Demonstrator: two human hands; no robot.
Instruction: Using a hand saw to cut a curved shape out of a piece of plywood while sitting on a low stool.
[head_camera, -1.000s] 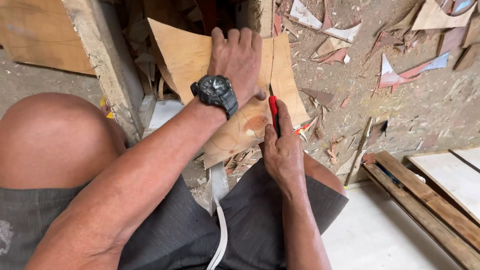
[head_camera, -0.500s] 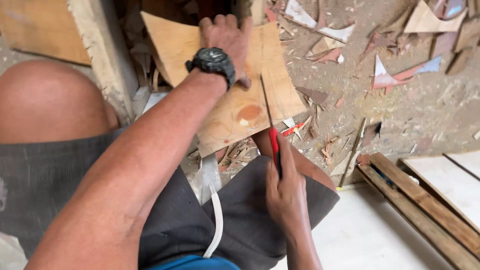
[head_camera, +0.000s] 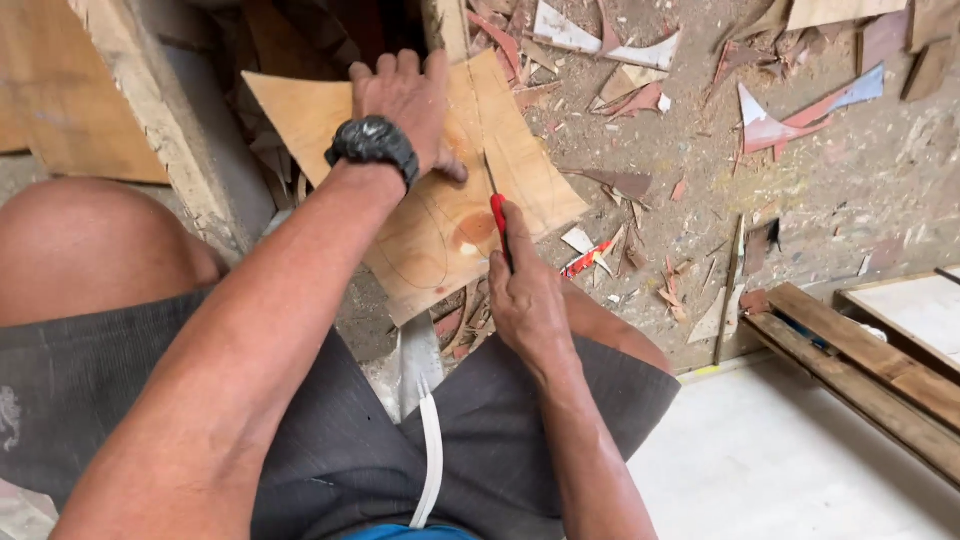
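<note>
A thin sheet of light brown plywood (head_camera: 520, 175) lies on the dusty floor between my knees, with a curved line drawn on it. My left hand (head_camera: 405, 95), with a black watch at the wrist, presses flat on the sheet's upper part. My right hand (head_camera: 525, 300) grips a red-handled knife (head_camera: 497, 215); its blade lies on the sheet along a straight cut just right of my left thumb.
Wood scraps and shavings (head_camera: 620, 245) litter the floor to the right. A wooden beam (head_camera: 150, 110) runs along the left by my bare knee (head_camera: 90, 245). A slatted wooden pallet (head_camera: 860, 365) lies at the right on a pale floor.
My right hand has drawn the knife back toward me along the sheet and then pushed up again. The left hand has stayed pressed on the plywood.
</note>
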